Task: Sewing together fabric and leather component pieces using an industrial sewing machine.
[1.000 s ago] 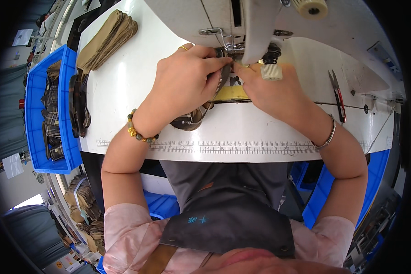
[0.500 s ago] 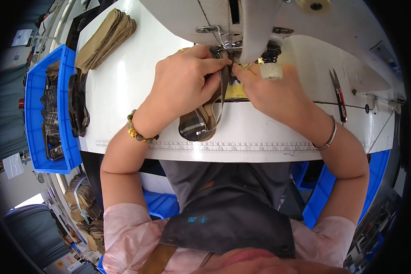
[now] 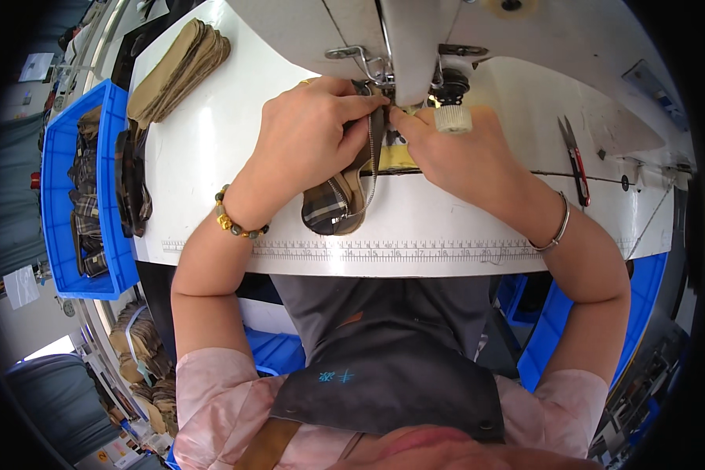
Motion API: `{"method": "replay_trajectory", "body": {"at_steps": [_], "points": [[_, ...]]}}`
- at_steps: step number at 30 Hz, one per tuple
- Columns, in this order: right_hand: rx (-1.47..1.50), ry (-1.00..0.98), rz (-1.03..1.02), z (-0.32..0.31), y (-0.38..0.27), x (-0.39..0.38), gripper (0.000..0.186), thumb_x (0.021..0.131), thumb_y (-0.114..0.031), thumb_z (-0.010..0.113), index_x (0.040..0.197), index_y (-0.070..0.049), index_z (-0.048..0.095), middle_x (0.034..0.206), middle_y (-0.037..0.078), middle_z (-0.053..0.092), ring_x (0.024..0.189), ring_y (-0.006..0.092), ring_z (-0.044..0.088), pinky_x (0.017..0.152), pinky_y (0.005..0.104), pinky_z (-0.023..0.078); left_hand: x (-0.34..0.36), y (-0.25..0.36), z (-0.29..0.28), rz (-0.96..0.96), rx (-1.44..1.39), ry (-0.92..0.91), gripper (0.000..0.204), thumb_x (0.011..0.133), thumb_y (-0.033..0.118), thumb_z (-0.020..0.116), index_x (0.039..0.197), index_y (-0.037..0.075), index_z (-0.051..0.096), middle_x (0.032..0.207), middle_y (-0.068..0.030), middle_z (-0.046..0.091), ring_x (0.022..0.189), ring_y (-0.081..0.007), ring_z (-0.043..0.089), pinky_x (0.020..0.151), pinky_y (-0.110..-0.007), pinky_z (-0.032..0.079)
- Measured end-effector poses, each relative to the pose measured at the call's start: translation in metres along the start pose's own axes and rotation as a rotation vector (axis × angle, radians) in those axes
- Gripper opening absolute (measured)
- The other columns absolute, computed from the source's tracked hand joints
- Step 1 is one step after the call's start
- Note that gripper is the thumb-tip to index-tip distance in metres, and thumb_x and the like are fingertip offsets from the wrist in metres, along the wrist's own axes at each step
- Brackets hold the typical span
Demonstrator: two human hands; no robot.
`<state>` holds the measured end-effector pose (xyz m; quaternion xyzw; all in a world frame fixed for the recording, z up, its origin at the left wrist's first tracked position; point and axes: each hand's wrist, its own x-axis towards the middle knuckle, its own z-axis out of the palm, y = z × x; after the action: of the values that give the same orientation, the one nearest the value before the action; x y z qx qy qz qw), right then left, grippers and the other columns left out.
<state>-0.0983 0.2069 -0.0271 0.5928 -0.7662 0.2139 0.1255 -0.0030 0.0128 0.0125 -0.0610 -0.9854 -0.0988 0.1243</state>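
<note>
As I view remotely, the zippered plaid piece lies before the sewing machine, pinched by the left hand; right hand just rightward, grip I cannot tell. Left of machine: tan panels, blue bin. Before its right part: scissors. Machine's knob overlaps right hand.

Elbows bent outward, left grip and right grip sit close together.
</note>
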Motion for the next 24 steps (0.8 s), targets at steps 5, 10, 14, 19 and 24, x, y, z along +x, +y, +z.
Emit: {"method": "replay_trajectory", "body": {"at_steps": [5, 10, 14, 19, 24], "points": [[-0.004, -0.023, 0.014, 0.002, 0.002, -0.001, 0.01, 0.089, -0.015, 0.064, 0.088, -0.009, 0.073, 0.067, 0.008, 0.065, 0.059, 0.0251, 0.067, 0.049, 0.0379, 0.049, 0.0, -0.004, 0.003, 0.004, -0.03, 0.019, 0.026, 0.082, 0.012, 0.071, 0.107, 0.013, 0.078, 0.091, -0.0064, 0.072, 0.071, -0.0268, 0.067, 0.062, -0.036, 0.052], [0.014, -0.08, 0.031, -0.003, -0.003, -0.002, 0.01, 0.088, -0.017, 0.066, 0.088, -0.009, 0.071, 0.068, 0.007, 0.066, 0.061, 0.0253, 0.068, 0.05, 0.0383, 0.05, 0.0, 0.003, 0.0, -0.026, -0.03, 0.005, 0.025, 0.082, 0.014, 0.071, 0.106, 0.012, 0.078, 0.089, -0.0057, 0.072, 0.07, -0.0263, 0.067, 0.061, -0.036, 0.052], [0.138, -0.119, -0.069, -0.005, -0.009, -0.005, 0.016, 0.086, -0.025, 0.068, 0.086, -0.009, 0.069, 0.067, 0.007, 0.066, 0.06, 0.0249, 0.068, 0.054, 0.0381, 0.052, -0.003, 0.001, -0.002, 0.081, -0.022, 0.054, 0.026, 0.079, 0.014, 0.072, 0.104, 0.012, 0.079, 0.089, -0.0041, 0.07, 0.068, -0.0244, 0.066, 0.059, -0.035, 0.051], [0.109, -0.135, -0.106, -0.012, -0.015, -0.002, 0.022, 0.082, -0.029, 0.071, 0.082, -0.007, 0.067, 0.067, 0.007, 0.066, 0.06, 0.0236, 0.068, 0.055, 0.0367, 0.053, -0.007, 0.002, -0.004, 0.041, -0.051, 0.022, 0.023, 0.076, 0.017, 0.073, 0.099, 0.015, 0.08, 0.084, -0.0011, 0.064, 0.074, -0.0212, 0.067, 0.059, -0.034, 0.054], [0.082, -0.096, -0.135, -0.012, -0.012, -0.006, 0.02, 0.079, -0.026, 0.073, 0.077, -0.007, 0.067, 0.066, 0.006, 0.066, 0.059, 0.0226, 0.067, 0.052, 0.035, 0.052, -0.007, 0.021, 0.0, -0.013, 0.037, -0.011, 0.024, 0.076, 0.016, 0.073, 0.1, 0.015, 0.08, 0.083, -0.0033, 0.06, 0.072, -0.0231, 0.066, 0.061, -0.035, 0.054]]}}
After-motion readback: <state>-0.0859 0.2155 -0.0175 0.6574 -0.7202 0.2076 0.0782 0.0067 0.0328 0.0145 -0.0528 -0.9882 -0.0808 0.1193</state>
